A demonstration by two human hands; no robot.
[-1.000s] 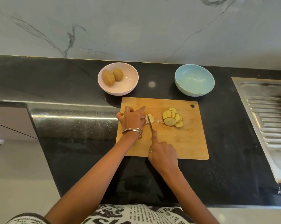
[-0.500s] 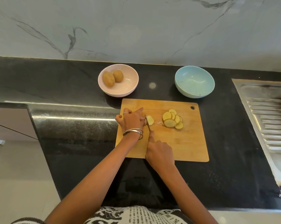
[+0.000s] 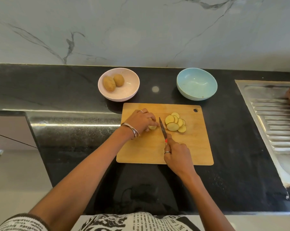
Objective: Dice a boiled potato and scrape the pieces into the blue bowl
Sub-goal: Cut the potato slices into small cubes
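Observation:
On the wooden cutting board (image 3: 191, 147), my left hand (image 3: 141, 121) holds the last stub of a boiled potato (image 3: 152, 127), fingers curled over it. My right hand (image 3: 176, 155) grips a small knife (image 3: 162, 129) with a red mark at the handle. Its blade lies just right of the stub, between it and a pile of several round potato slices (image 3: 175, 122). The blue bowl (image 3: 196, 84) stands behind the board at the right, with no potato pieces in it.
A pink bowl (image 3: 129, 92) with two whole potatoes (image 3: 113, 81) stands behind the board's left corner. A steel sink drainboard (image 3: 274, 124) runs along the right, with a brown object at its far edge. The black counter ends at my body.
The knife has drawn back out of the potato and shifted right, its blade now fully visible. My left hand has slid further over the remaining stub.

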